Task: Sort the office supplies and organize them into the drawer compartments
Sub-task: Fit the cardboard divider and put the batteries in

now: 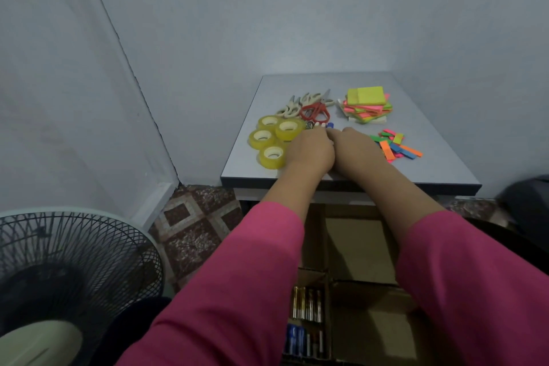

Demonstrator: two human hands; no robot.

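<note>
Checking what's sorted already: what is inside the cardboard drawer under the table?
In the drawer, one left compartment holds batteries, with blue pens in the one below. The sleeves cover the rest.

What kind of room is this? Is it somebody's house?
Probably a corner of a home, set up as a small work spot. A little grey table stands against plain walls, the floor has patterned tiles, and a standing fan sits nearby. Tape rolls and sticky notes cover the table.
</note>
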